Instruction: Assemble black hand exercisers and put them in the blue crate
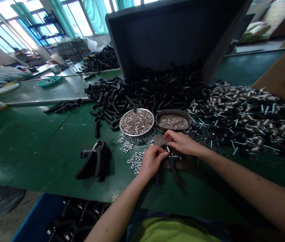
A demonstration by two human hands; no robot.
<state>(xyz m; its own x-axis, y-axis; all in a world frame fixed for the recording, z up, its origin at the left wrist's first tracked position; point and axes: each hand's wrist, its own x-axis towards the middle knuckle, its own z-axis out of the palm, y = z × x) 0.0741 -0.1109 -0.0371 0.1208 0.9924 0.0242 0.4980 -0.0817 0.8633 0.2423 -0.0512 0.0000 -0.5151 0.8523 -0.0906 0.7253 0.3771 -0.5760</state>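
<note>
A black hand grip strengthener (174, 168) with a metal spring lies on a small metal plate (188, 164), its handles toward me. My left hand (151, 161) is closed at the strengthener's upper left, thumb and forefinger pinched by the spring. From the right, my right hand (181, 141) is closed on the top of the same strengthener, fingers bent over it. Any small part between the fingertips is hidden. Left of my hands stands another strengthener (95, 160) with its spring fitted. Loose nuts (135, 161) lie beside my left hand.
A round dish of metal pins (136, 122) and an oval tin of small parts (173, 121) stand beyond my hands. Black handles (142, 89) spill from a big dark bin (167, 37). Springs and bolts (248, 111) heap at right. Below left, a blue crate (35, 218) holds strengtheners.
</note>
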